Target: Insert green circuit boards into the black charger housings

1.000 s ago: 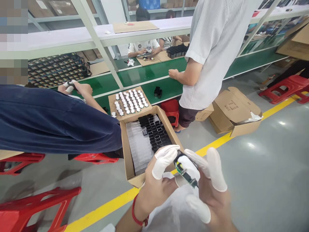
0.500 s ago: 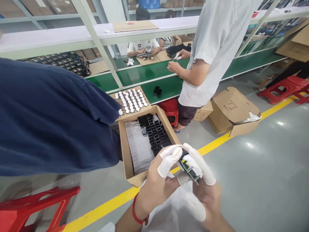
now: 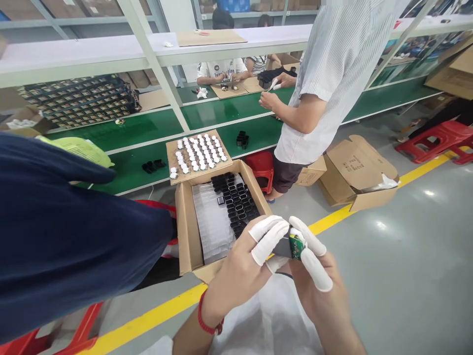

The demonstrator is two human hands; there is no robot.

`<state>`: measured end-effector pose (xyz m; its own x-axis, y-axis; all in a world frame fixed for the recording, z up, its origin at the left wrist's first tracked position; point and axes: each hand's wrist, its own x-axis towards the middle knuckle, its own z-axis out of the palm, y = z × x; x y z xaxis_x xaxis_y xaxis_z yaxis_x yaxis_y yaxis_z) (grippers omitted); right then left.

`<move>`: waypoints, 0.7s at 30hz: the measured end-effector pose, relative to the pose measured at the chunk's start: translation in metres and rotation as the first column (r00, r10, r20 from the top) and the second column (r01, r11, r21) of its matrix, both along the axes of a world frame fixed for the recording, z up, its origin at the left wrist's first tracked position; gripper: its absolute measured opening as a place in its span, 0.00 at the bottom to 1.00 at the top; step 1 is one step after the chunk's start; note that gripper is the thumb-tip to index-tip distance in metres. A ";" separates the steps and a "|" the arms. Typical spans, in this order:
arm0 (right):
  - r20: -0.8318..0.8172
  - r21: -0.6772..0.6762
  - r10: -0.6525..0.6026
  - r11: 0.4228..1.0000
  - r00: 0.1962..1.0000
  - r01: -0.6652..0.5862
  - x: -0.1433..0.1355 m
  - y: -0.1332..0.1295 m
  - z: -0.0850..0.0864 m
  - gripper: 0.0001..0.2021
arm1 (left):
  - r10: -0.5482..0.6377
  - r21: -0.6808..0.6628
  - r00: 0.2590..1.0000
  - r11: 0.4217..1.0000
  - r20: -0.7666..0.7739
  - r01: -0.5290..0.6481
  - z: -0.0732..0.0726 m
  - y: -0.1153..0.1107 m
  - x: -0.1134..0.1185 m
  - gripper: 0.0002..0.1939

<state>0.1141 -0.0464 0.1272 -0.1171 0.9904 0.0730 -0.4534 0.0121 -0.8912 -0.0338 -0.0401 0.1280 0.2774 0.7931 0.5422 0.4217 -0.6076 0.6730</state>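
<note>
My left hand (image 3: 244,256), with white finger cots and a red bracelet, is closed around a black plastic housing (image 3: 281,246). In my right hand (image 3: 320,268), also wearing finger cots, a green circuit board (image 3: 296,245) with white material on it is pinched. The board sits at the housing's right end, partly inside it as far as I can see; fingers hide the rest. Beyond my hands stands a cardboard box (image 3: 187,229) holding rows of black housings (image 3: 236,199) beside clear plastic dividers (image 3: 212,227).
A cardboard sheet (image 3: 172,162) with rows of white-topped parts lies behind the box. One co-worker in navy (image 3: 74,236) is close on the left; another in a striped shirt (image 3: 340,74) stands ahead. Red stools (image 3: 432,140) and an open carton (image 3: 354,167) stand on the right.
The circuit board has turned, its green face now toward me, and lines up with the black housing's end. My right thumb has come up onto the board. The navy-clad co-worker has shifted left.
</note>
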 end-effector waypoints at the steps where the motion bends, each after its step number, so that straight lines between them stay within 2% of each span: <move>1: -0.020 -0.010 -0.001 1.000 1.000 0.001 -0.001 -0.001 0.000 0.17 | -0.010 0.009 1.000 1.000 -0.001 0.010 -0.001 0.000 0.001 0.32; 5: -0.024 -0.029 -0.019 0.999 1.000 0.018 -0.003 -0.002 0.001 0.16 | -0.023 0.053 1.000 0.998 0.011 0.022 -0.001 0.000 0.002 0.33; 7: 0.006 -0.034 -0.011 0.999 1.000 0.012 0.000 0.000 0.002 0.18 | -0.012 0.031 1.000 0.999 0.011 0.012 0.001 0.000 0.002 0.32; 10: 0.148 0.067 0.064 0.995 0.987 -0.075 0.013 0.005 0.001 0.27 | -0.016 -0.157 1.000 0.987 -0.017 0.014 0.005 0.000 0.000 0.31; 13: 0.386 0.244 0.111 0.945 0.916 -0.217 0.030 0.011 -0.001 0.32 | -0.082 -0.352 0.995 0.931 0.054 0.096 0.009 0.001 -0.004 0.31; 17: 0.566 0.365 0.025 0.889 0.824 -0.278 0.046 0.017 0.003 0.27 | -0.140 -0.431 0.970 0.876 0.198 0.215 0.007 0.003 -0.011 0.40; 21: 0.612 0.408 0.001 0.856 0.791 -0.318 0.049 0.021 0.013 0.26 | -0.161 -0.519 0.978 0.829 0.136 0.208 0.001 0.001 -0.015 0.41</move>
<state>0.1630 -0.0251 0.1402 -0.4453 0.8097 0.3822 0.1038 0.4707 -0.8762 -0.0484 -0.0387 0.1286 0.4207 0.9034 0.0836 0.2658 -0.2108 0.9407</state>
